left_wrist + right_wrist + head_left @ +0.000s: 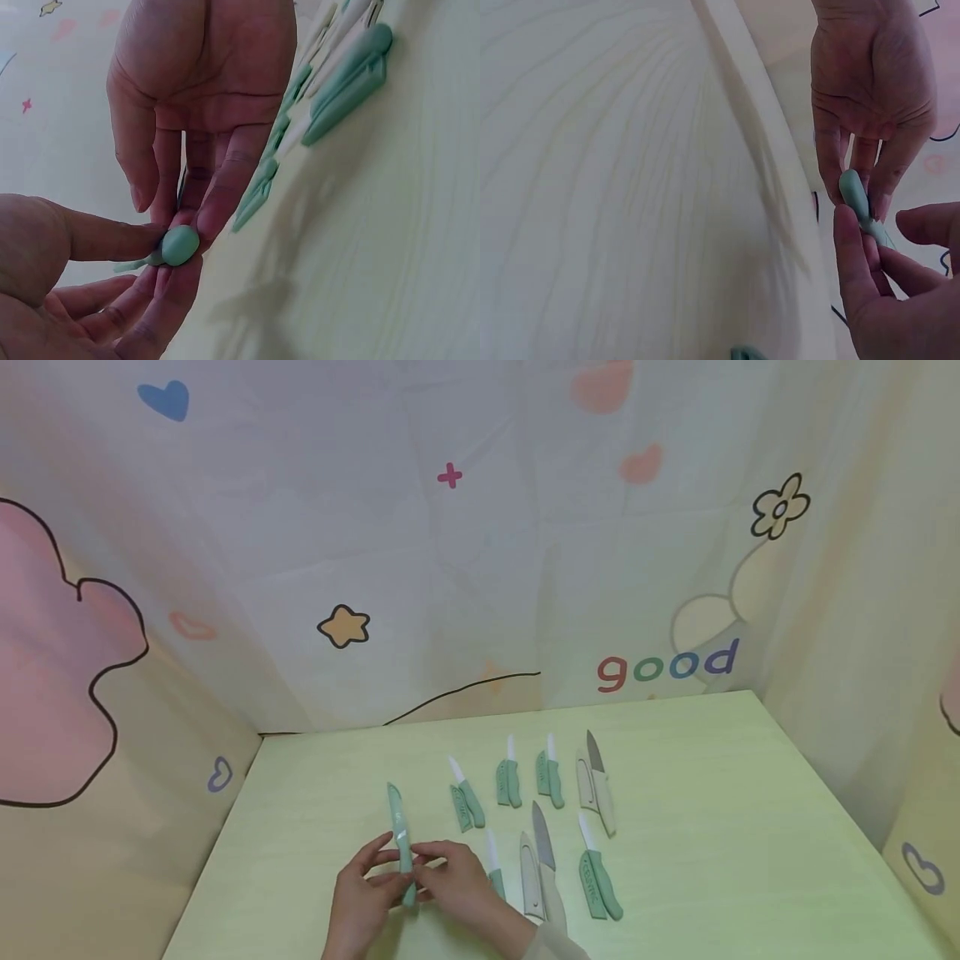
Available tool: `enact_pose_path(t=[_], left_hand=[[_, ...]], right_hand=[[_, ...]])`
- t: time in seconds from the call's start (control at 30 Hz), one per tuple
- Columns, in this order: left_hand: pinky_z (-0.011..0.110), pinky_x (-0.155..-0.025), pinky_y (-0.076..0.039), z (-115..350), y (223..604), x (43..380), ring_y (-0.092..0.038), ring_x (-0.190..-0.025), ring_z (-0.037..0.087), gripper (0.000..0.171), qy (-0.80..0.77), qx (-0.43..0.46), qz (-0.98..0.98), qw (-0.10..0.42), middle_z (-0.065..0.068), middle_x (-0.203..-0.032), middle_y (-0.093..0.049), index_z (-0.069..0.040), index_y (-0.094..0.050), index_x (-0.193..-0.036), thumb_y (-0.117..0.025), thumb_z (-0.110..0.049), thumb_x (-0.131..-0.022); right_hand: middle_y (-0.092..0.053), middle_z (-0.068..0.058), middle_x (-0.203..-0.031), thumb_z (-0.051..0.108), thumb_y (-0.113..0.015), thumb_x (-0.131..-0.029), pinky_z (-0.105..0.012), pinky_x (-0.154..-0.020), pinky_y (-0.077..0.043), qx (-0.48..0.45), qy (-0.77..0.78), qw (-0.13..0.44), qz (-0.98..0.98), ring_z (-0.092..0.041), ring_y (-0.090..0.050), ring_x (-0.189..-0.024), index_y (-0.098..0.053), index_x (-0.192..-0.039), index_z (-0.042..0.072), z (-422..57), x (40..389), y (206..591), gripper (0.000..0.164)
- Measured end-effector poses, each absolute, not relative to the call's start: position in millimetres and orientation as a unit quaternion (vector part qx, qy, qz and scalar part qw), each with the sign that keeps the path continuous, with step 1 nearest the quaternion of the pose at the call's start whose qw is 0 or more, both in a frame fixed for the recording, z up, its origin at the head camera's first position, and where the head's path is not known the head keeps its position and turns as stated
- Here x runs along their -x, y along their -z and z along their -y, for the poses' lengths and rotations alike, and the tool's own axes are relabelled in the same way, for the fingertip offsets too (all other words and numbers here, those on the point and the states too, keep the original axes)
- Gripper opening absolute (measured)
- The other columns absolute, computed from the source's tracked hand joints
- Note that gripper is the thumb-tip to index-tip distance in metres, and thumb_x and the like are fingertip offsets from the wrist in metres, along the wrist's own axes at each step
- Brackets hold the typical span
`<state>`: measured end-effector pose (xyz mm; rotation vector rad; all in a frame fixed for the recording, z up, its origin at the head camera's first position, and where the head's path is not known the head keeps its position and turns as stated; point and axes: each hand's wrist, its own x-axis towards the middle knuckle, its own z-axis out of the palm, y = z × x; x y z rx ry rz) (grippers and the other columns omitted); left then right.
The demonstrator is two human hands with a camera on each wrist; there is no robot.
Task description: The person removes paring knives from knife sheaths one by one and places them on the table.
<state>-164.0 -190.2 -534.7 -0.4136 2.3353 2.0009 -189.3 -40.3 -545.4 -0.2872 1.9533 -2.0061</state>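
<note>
A small knife with a green handle (pixel 408 892), its blade hidden in a green sheath (pixel 397 810), is held above the table at the left, tip pointing away. My left hand (pixel 362 892) grips the handle from the left with thumb and fingers. From the right, my right hand (pixel 461 878) pinches the same knife with thumb and fingertips close to the left ones. In the left wrist view the rounded handle end (pixel 181 246) shows between the fingers of both hands. The handle (pixel 853 193) also appears between them in the right wrist view.
Several green knives (pixel 555 781) with white blades lie beside green sheaths (pixel 590 885) on the pale table (pixel 712 827). Two larger beige-handled knives (pixel 550 893) with grey blades lie by beige sheaths (pixel 532 881). My right hand partly covers one green knife (pixel 496 878). A printed curtain (pixel 480 552) stands behind.
</note>
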Motion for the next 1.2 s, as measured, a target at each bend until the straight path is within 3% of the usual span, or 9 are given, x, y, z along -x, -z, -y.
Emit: enact_pose_path(t=[0.3,0.53,0.67,0.83,1.2], left_hand=[[0.042,-0.067,-0.061,161.8,532.6,159.5,-0.066,-0.089,0.026,0.068,-0.678,0.065,-0.728,0.073,0.022,-0.122,-0.052,-0.004,-0.043,-0.142,-0.072,0.003,-0.081],[0.041,-0.064,-0.062,135.4,534.0,157.7,-0.066,-0.088,0.026,0.069,-0.683,0.014,-0.723,0.100,0.020,-0.116,-0.056,-0.001,-0.044,-0.141,-0.074,0.002,-0.079],[0.040,-0.062,-0.062,119.5,535.5,156.9,-0.066,-0.087,0.024,0.068,-0.675,0.004,-0.729,0.115,0.016,-0.113,-0.059,-0.006,-0.049,-0.138,-0.076,0.000,-0.077],[0.036,-0.061,-0.061,101.6,535.4,156.3,-0.065,-0.086,0.021,0.066,-0.659,-0.019,-0.739,0.137,0.012,-0.109,-0.061,-0.006,-0.051,-0.136,-0.077,-0.002,-0.074],[0.034,-0.062,-0.061,78.6,532.1,161.6,-0.066,-0.083,0.019,0.045,-0.646,-0.074,-0.739,0.175,0.009,-0.102,-0.063,-0.005,-0.059,-0.124,-0.075,-0.015,-0.084]], right_hand=[[-0.068,-0.004,-0.089,0.016,-0.066,-0.090,-0.028,-0.056,-0.058,0.092,0.665,0.124,-0.731,-0.017,-0.066,-0.065,-0.068,-0.114,0.006,4.0,178.1,539.0,0.026],[-0.065,-0.015,-0.090,0.009,-0.064,-0.090,-0.045,-0.061,-0.061,0.068,0.666,0.125,-0.732,-0.028,-0.065,-0.068,-0.063,-0.111,-0.004,-29.1,162.9,511.7,0.025],[-0.065,-0.011,-0.089,0.014,-0.066,-0.090,-0.039,-0.059,-0.060,0.054,0.670,0.135,-0.728,-0.025,-0.065,-0.069,-0.063,-0.112,-0.001,-47.9,164.0,532.5,0.026],[-0.065,-0.014,-0.089,0.013,-0.065,-0.092,-0.036,-0.058,-0.060,0.045,0.687,0.137,-0.712,-0.022,-0.064,-0.071,-0.059,-0.115,-0.005,-70.3,155.9,538.8,0.030],[-0.064,-0.011,-0.094,0.016,-0.065,-0.093,-0.035,-0.061,-0.059,-0.009,0.698,0.154,-0.699,-0.023,-0.063,-0.077,-0.055,-0.118,-0.007,-99.1,141.6,543.7,0.036]])
